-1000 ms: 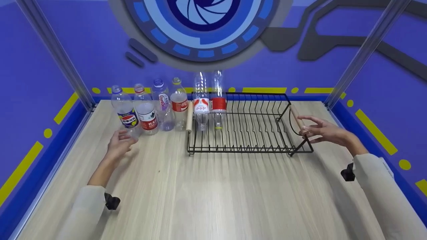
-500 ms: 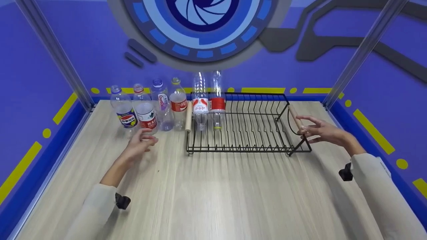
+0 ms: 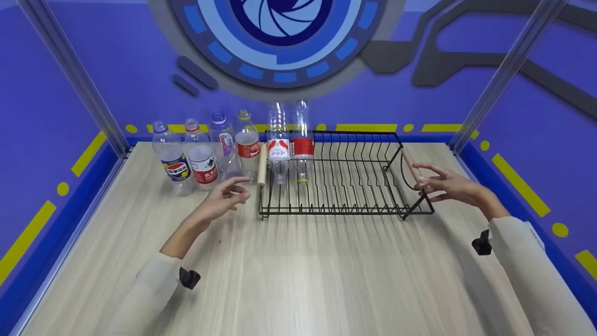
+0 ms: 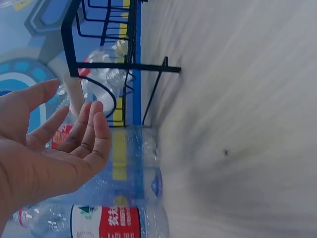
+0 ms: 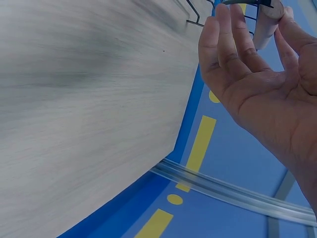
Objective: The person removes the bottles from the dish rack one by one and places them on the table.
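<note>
A black wire dish rack [image 3: 345,213] with wooden handles stands at the back of the table. My right hand [image 3: 451,187] holds its right handle [image 3: 412,167] between thumb and fingers; the right wrist view shows the thumb against the handle's end [image 5: 268,22]. My left hand [image 3: 222,201], fingers loosely bent and holding nothing, hovers just short of the left handle [image 3: 262,163]. Two clear plastic bottles, one with a red-and-white label [image 3: 279,149] and one with a red label [image 3: 303,146], stand upside down in the rack's left end.
Left of the rack stand several upright, capless bottles: a blue-labelled one [image 3: 177,171], a red-and-white one [image 3: 205,173], a purple-necked one [image 3: 225,143] and a red-labelled one [image 3: 248,149]. Blue panels [image 3: 121,84] enclose the wooden table [image 3: 298,280] behind and at both sides.
My left hand has moved right, from in front of the blue-labelled bottle, past the others, to the rack's left handle. The right hand stays at its handle; rack and bottles stand as before.
</note>
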Tool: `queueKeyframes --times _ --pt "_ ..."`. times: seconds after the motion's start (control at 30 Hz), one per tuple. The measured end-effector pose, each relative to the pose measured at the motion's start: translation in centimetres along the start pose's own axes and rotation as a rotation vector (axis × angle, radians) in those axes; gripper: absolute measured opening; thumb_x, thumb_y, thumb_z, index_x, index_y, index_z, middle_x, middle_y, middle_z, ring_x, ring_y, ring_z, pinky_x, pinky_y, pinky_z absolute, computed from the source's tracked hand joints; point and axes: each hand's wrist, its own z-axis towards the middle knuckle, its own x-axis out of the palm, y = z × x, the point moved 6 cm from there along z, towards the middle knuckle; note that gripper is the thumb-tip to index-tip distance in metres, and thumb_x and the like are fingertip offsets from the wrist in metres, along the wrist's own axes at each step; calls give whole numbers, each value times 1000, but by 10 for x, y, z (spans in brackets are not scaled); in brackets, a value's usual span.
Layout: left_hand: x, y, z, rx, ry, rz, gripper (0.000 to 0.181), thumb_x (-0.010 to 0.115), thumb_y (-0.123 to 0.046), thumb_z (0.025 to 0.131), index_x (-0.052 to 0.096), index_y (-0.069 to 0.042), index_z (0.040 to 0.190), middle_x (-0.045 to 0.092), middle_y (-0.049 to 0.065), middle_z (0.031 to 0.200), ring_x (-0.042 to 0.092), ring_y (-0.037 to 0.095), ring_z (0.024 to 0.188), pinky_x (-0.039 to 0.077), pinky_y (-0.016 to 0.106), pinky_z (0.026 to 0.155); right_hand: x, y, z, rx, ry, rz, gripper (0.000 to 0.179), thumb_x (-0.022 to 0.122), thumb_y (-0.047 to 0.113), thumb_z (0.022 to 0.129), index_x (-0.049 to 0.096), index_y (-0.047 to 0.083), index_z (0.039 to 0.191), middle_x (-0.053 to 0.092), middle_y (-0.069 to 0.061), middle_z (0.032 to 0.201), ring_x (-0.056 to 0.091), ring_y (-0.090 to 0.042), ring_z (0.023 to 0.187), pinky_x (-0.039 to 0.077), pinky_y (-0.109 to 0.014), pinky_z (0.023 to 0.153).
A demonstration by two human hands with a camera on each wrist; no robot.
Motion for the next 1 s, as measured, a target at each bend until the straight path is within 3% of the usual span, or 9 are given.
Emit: queueKeyframes --times 0.13,0.3,0.53,0.77,0.9,1.0 --pt "8 -4 5 15 30 -10 53 62 -23 103 46 -12 152 58 20 135 61 24 108 51 34 87 2 -2 0 -1 4 6 65 49 37 109 17 27 164 53 -20 146 52 -35 133 54 -42 97" --pt "14 -8 10 32 50 -5 56 64 -29 102 46 -17 154 58 19 140 61 33 117 52 35 88 5 -3 0 0 3 7 65 49 37 109 17 27 164 53 -19 145 56 -27 128 55 -40 95" --pt "18 -1 12 45 37 -13 59 67 -25 100 45 -16 155 60 20 138 62 17 106 52 36 87 9 -3 2 -2 22 19 65 48 37 109 15 28 165 49 -23 149 59 -23 126 55 -37 95" --pt "23 0 18 51 60 -53 62 69 -18 98 45 -16 155 52 26 145 60 15 105 52 35 88 6 -1 1 -3 1 8 64 48 36 109 18 27 164 56 -15 143 58 -24 124 55 -38 94" --pt "23 -1 21 49 72 -41 65 70 -19 97 43 -16 156 51 24 146 60 17 106 52 29 84 4 -1 0 -7 -4 -1 63 48 36 109 18 27 164 59 -6 138 58 -23 125 55 -38 94" --pt "23 -5 24 54 81 -26 66 71 -20 97 43 -16 156 52 23 145 60 18 107 52 31 85 1 -1 0 -24 -21 -13 63 49 37 109 20 26 164 63 -3 134 61 -21 122 56 -38 94"
